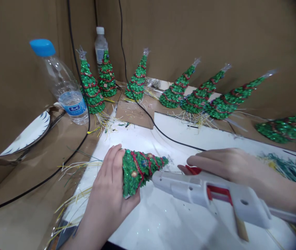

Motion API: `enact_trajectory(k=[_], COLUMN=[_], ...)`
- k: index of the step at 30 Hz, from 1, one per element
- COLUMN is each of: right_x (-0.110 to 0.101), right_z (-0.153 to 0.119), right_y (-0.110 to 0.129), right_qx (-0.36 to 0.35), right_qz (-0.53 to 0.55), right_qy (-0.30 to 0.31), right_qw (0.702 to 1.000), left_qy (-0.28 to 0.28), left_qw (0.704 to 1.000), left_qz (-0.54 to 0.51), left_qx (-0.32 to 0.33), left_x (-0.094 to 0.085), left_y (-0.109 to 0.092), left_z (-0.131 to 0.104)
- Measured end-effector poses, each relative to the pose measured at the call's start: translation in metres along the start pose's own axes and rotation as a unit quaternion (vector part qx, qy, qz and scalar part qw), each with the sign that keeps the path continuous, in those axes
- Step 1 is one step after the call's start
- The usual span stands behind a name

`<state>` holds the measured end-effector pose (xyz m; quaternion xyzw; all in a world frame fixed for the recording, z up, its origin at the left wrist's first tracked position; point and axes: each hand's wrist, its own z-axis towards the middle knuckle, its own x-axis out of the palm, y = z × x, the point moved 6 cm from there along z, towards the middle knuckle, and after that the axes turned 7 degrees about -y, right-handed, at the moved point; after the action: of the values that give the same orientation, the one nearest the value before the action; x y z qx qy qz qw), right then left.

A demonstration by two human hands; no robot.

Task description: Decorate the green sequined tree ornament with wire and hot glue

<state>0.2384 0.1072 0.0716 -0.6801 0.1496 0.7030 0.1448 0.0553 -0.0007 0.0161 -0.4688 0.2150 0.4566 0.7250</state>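
My left hand [108, 184] is closed around the base of a small green Christmas tree [140, 168], tipped on its side. Red glitter garland, small baubles and a clear star at the tip decorate it. My right hand [220, 163] holds a light-grey glue gun [202, 191] with red parts, its fingers partly hidden behind the body. The gun's nozzle points left, touching or very close to the tree's lower side. Beneath both hands lies a white board [153, 222].
Several similar trees [92, 86] stand along the cardboard wall at the back. A blue-capped bottle [72, 93] leans at left by a paper plate [28, 133]. A black cable [137, 100] crosses the board. Loose yellow strands [77, 198] and green tinsel strands [288, 170] lie around.
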Motion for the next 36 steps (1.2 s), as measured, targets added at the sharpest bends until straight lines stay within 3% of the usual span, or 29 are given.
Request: enact_trajectory(k=[3, 6, 16, 24, 30, 33, 36], right_x=[-0.008, -0.012, 0.008, 0.000, -0.013, -0.009, 0.000], right_z=[0.004, 0.007, -0.008, 0.001, 0.011, 0.009, 0.002], right_y=[0.004, 0.004, -0.003, -0.002, 0.001, 0.001, -0.001], right_qx=[-0.100, -0.128, -0.002, -0.067, -0.149, -0.133, -0.074], right_qz=[-0.055, -0.078, 0.000, -0.051, -0.111, -0.099, -0.068], right_qy=[-0.048, -0.072, -0.038, -0.039, -0.103, -0.091, -0.064], right_qw=[0.992, 0.986, 0.999, 0.996, 0.977, 0.982, 0.993], left_qy=[-0.003, -0.003, -0.009, -0.006, -0.006, -0.007, -0.008], left_qw=[1.000, 1.000, 1.000, 1.000, 1.000, 1.000, 1.000], left_qz=[0.001, 0.008, 0.020, 0.023, 0.015, 0.016, 0.018], left_qx=[0.003, 0.000, 0.000, -0.001, -0.001, 0.001, 0.000], left_x=[-0.001, 0.000, 0.000, 0.000, 0.000, 0.000, 0.000], left_y=[-0.001, -0.001, -0.001, -0.001, 0.000, -0.001, -0.001], left_z=[0.000, 0.001, 0.001, 0.000, 0.001, 0.002, 0.002])
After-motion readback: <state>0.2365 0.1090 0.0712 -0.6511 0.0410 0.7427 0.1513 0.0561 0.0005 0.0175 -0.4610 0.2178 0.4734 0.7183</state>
